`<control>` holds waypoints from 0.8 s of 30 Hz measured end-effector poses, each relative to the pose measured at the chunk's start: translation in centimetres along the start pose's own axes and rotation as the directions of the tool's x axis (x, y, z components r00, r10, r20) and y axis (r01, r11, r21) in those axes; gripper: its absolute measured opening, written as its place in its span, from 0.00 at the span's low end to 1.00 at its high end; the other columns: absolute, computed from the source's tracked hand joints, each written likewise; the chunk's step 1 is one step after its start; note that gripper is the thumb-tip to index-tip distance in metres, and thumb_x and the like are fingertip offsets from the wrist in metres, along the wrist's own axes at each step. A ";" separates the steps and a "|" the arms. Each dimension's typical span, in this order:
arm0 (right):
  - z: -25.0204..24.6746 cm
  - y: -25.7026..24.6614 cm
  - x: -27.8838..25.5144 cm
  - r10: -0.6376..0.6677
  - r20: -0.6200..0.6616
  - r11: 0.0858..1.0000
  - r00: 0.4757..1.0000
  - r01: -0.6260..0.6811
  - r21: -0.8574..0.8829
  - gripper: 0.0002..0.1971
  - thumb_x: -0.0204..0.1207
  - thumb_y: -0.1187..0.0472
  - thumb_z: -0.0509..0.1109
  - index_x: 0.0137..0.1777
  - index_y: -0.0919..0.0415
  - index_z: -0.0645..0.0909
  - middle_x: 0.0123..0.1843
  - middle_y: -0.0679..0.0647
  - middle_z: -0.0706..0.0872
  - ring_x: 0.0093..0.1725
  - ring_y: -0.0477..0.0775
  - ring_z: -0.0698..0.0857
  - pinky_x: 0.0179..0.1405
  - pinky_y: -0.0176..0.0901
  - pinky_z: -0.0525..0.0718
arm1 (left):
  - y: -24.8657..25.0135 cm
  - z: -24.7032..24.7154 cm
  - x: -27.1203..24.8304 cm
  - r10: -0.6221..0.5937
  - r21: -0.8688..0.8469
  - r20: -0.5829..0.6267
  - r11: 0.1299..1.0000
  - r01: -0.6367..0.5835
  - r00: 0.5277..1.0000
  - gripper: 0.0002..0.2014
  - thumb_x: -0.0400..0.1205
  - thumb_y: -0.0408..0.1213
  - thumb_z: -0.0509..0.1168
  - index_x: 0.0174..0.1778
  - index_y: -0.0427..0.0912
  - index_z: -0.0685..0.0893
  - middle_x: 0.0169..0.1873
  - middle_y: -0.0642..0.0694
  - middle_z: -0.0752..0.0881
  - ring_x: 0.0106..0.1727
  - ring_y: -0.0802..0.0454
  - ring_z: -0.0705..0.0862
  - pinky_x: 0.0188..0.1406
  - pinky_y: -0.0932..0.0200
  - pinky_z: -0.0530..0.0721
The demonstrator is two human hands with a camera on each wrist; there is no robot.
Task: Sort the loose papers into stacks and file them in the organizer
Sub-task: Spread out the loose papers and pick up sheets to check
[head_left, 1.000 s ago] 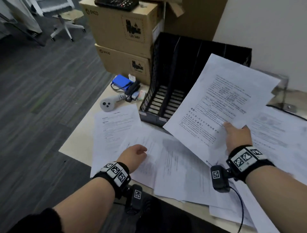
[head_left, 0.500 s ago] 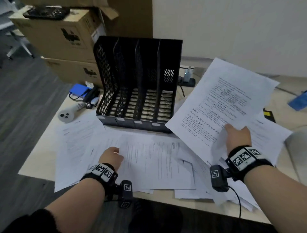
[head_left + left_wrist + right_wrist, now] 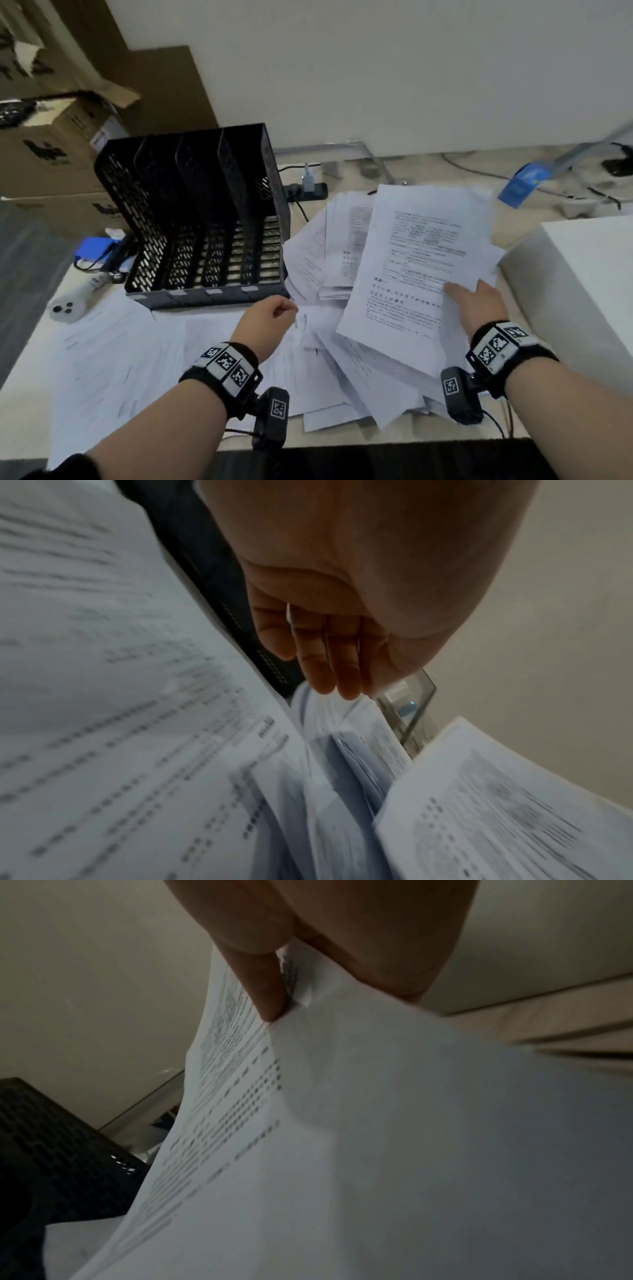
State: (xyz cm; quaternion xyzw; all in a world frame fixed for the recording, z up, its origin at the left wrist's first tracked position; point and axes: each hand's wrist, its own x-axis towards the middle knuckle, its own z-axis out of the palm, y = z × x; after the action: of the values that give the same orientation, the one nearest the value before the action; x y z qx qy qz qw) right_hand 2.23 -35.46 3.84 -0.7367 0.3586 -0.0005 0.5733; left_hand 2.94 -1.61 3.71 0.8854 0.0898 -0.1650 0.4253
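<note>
Forearms reached in from the near edge of the table. The left hand hovered over the loose papers, fingers loosely curled and holding nothing. The right hand pinched a printed sheet by its lower right part, lifted and tilted above the scattered pile. Beyond, left of that sheet, stood the black organizer, a grey controller beside it, cardboard boxes behind.
</note>
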 end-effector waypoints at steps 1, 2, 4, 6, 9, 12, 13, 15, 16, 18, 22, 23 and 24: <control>-0.5 0.4 0.2 0.004 0.021 1.000 1.000 -0.004 -0.001 0.14 0.79 0.59 0.74 0.62 0.62 0.85 0.61 0.56 0.88 0.58 0.60 0.86 0.64 0.49 0.80 | 0.7 0.7 0.2 0.021 0.007 0.028 1.000 -0.021 0.999 0.06 0.83 0.38 0.67 0.45 0.53 0.87 0.41 0.52 0.90 0.44 0.52 0.88 0.46 0.56 0.85; -1.0 0.7 0.5 0.013 0.040 1.000 0.999 -0.013 0.004 0.09 0.79 0.60 0.74 0.58 0.60 0.85 0.58 0.57 0.89 0.55 0.59 0.86 0.62 0.48 0.81 | 1.3 1.3 0.4 0.044 0.021 0.047 0.999 -0.045 0.998 0.06 0.83 0.38 0.67 0.44 0.54 0.87 0.40 0.54 0.89 0.43 0.54 0.87 0.44 0.59 0.84; -1.5 1.3 0.9 0.031 0.064 1.000 0.997 -0.031 -0.004 0.02 0.80 0.62 0.74 0.50 0.55 0.85 0.54 0.56 0.90 0.54 0.60 0.87 0.62 0.50 0.83 | 2.0 2.4 0.8 0.087 0.040 0.072 0.995 -0.090 0.994 0.07 0.83 0.38 0.68 0.47 0.58 0.85 0.41 0.57 0.86 0.41 0.57 0.84 0.42 0.64 0.79; -1.5 1.7 1.5 0.045 0.073 0.999 0.996 -0.044 -0.014 0.02 0.79 0.60 0.74 0.46 0.52 0.85 0.52 0.54 0.90 0.56 0.61 0.88 0.65 0.52 0.83 | 2.5 3.0 1.3 0.135 0.074 0.098 0.987 -0.143 0.986 0.08 0.83 0.38 0.68 0.53 0.58 0.84 0.46 0.56 0.85 0.45 0.58 0.83 0.46 0.65 0.79; -1.3 1.8 2.3 0.066 0.059 0.998 0.996 -0.065 -0.006 0.04 0.79 0.58 0.74 0.52 0.56 0.86 0.55 0.57 0.91 0.56 0.61 0.88 0.63 0.51 0.83 | 2.6 3.2 2.4 0.208 0.172 0.107 0.959 -0.224 0.972 0.13 0.82 0.36 0.69 0.59 0.56 0.83 0.54 0.56 0.83 0.53 0.60 0.81 0.58 0.64 0.78; -0.5 0.9 3.0 0.080 0.009 0.996 0.997 -0.081 0.031 0.09 0.80 0.57 0.73 0.56 0.59 0.87 0.57 0.57 0.92 0.51 0.57 0.90 0.55 0.43 0.83 | 2.4 2.8 4.2 0.252 0.268 0.136 0.922 -0.280 0.958 0.18 0.80 0.33 0.69 0.66 0.50 0.83 0.62 0.54 0.80 0.61 0.57 0.80 0.67 0.64 0.74; -0.2 0.5 3.1 0.086 -0.007 0.994 0.996 -0.085 0.067 0.10 0.81 0.57 0.72 0.58 0.60 0.87 0.57 0.56 0.92 0.47 0.53 0.91 0.50 0.40 0.84 | 2.5 2.7 4.7 0.262 0.302 0.154 0.906 -0.298 0.953 0.20 0.80 0.32 0.68 0.68 0.49 0.82 0.65 0.53 0.79 0.65 0.56 0.79 0.69 0.65 0.72; 0.6 -1.1 3.2 0.097 -0.012 0.980 0.995 -0.094 0.174 0.08 0.83 0.61 0.70 0.59 0.62 0.86 0.54 0.54 0.92 0.36 0.45 0.91 0.34 0.30 0.85 | 2.6 2.5 6.2 0.246 0.310 0.190 0.903 -0.296 0.950 0.24 0.80 0.31 0.66 0.73 0.48 0.78 0.71 0.52 0.76 0.72 0.54 0.76 0.71 0.66 0.67; 0.8 -2.1 2.7 0.091 -0.005 0.972 0.996 -0.088 0.218 0.08 0.84 0.64 0.68 0.59 0.63 0.85 0.54 0.55 0.90 0.31 0.42 0.90 0.26 0.26 0.82 | 3.0 2.6 6.4 0.215 0.277 0.197 0.924 -0.265 0.956 0.25 0.81 0.31 0.64 0.75 0.48 0.76 0.74 0.53 0.74 0.75 0.54 0.74 0.71 0.66 0.66; 1.8 -4.2 3.2 0.064 0.015 0.964 0.998 -0.066 0.258 0.10 0.86 0.67 0.66 0.64 0.65 0.82 0.56 0.57 0.88 0.29 0.42 0.88 0.21 0.24 0.79 | 3.7 2.5 8.0 0.108 0.138 0.187 0.981 -0.135 0.976 0.24 0.85 0.32 0.61 0.78 0.49 0.73 0.76 0.52 0.73 0.74 0.53 0.74 0.71 0.61 0.71; 4.1 -6.2 6.2 0.018 0.012 0.996 1.000 -0.019 0.089 0.12 0.85 0.62 0.68 0.66 0.63 0.83 0.59 0.54 0.86 0.37 0.41 0.81 0.23 0.23 0.77 | 5.1 2.9 11.0 -0.153 -0.150 0.176 0.972 0.180 0.972 0.22 0.85 0.37 0.59 0.77 0.50 0.74 0.74 0.46 0.78 0.67 0.44 0.82 0.70 0.44 0.81; 4.6 -6.2 7.2 0.011 0.029 1.000 1.000 -0.012 0.019 0.13 0.85 0.60 0.69 0.65 0.63 0.83 0.61 0.55 0.87 0.38 0.43 0.82 0.28 0.26 0.78 | 5.5 3.0 11.6 -0.217 -0.188 0.186 0.949 0.251 0.958 0.22 0.85 0.37 0.58 0.77 0.50 0.74 0.73 0.43 0.79 0.63 0.42 0.83 0.68 0.43 0.82; 5.2 -6.2 8.0 0.007 0.046 0.999 0.999 -0.005 -0.051 0.13 0.84 0.57 0.70 0.64 0.62 0.84 0.62 0.57 0.88 0.41 0.47 0.84 0.37 0.32 0.79 | 5.8 3.1 12.2 -0.265 -0.220 0.201 0.926 0.307 0.943 0.22 0.86 0.37 0.58 0.78 0.49 0.73 0.70 0.40 0.80 0.56 0.42 0.85 0.61 0.46 0.85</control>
State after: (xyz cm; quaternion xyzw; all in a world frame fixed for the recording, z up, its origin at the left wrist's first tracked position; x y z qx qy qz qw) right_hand 13.56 -34.74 4.02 -0.7497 0.3473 0.0273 0.5626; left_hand 15.34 -7.43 1.60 0.7855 0.2021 -0.2868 0.5099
